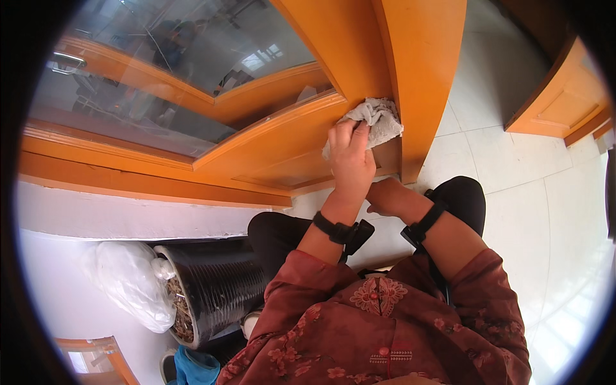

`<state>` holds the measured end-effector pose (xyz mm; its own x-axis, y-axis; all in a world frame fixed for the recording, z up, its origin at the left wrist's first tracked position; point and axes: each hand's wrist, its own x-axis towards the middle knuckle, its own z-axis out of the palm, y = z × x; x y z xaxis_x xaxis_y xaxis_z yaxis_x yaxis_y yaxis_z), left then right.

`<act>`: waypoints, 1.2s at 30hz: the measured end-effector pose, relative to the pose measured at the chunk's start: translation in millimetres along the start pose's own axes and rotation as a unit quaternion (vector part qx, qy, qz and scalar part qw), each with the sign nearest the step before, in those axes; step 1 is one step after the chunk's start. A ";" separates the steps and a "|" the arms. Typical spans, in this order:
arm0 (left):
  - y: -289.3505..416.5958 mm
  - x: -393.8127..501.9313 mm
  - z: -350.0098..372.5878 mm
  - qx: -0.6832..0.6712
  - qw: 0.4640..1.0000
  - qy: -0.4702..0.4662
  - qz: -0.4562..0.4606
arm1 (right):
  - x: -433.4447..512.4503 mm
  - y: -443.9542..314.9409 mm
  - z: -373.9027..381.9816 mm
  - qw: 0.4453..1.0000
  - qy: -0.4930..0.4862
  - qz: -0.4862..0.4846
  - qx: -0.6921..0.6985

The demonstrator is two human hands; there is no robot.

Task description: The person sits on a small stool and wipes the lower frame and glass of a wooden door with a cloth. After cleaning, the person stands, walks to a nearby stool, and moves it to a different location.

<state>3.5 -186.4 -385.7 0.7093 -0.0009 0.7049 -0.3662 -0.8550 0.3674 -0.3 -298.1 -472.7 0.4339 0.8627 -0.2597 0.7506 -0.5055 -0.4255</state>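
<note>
My left hand [350, 150] presses a crumpled, damp-looking grey cloth [385, 127] against an orange-brown wooden door [269, 159]. The cloth lies on the wood beside the upright edge post [419, 86], just right of a glass pane's corner moulding. Lower down, my right hand [392, 197] hangs beside the left wrist with its fingers bent. The left forearm partly hides those fingers, so whether they hold anything cannot be told. Black straps with small devices circle both wrists.
A dark ribbed pot [219, 288] of dry soil stands at the left, with a white plastic bag [127, 284] on its rim. A blue cloth [195, 365] lies below it. Another wooden door panel [568, 101] stands at the right, over pale floor tiles [515, 202].
</note>
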 end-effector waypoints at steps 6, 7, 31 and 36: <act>-29.7 -5.2 -17.2 0.132 0.984 -0.029 0.118 | -3.9 3.3 -3.2 1.000 0.010 0.011 -0.005; -40.0 -8.1 -25.8 0.152 0.979 -0.040 0.131 | -4.9 3.8 -4.2 1.000 0.012 0.011 -0.002; -193.4 -69.2 -148.3 -0.242 0.795 0.409 -0.378 | -1.0 0.3 -1.0 1.000 0.006 -0.004 -0.002; -149.3 -74.4 -93.9 -0.226 0.848 0.325 -0.352 | -1.4 -1.3 -1.3 1.000 0.002 -0.005 -0.008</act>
<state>-51.2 -10.0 -436.0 0.4200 0.8392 0.3455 -0.2880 -0.2378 0.9277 -1.3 -298.6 -470.6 0.4288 0.8675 -0.2519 0.7625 -0.4971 -0.4141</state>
